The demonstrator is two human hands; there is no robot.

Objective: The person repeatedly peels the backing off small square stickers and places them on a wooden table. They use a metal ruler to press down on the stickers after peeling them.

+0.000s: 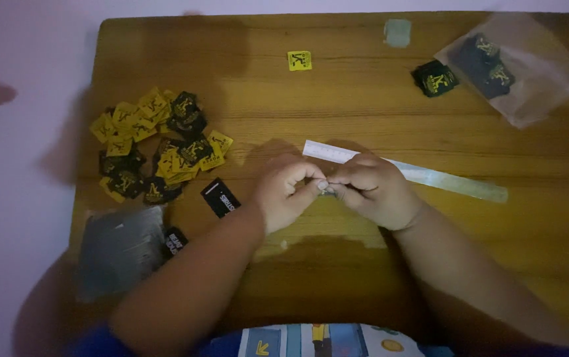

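My left hand (287,192) and my right hand (371,188) meet at the middle of the wooden table (364,86), fingertips pinched together on a small dark item (327,192) that is mostly hidden between them. A clear plastic ruler (456,183) lies just behind my right hand, slanting toward the right. A small black label (220,197) lies left of my left hand.
A heap of several yellow and black square labels (155,142) sits at the left. A grey plastic bag (119,248) lies at the front left, a black label beside it. A single yellow label (299,60), black labels (434,78) and a clear bag (522,66) lie at the back.
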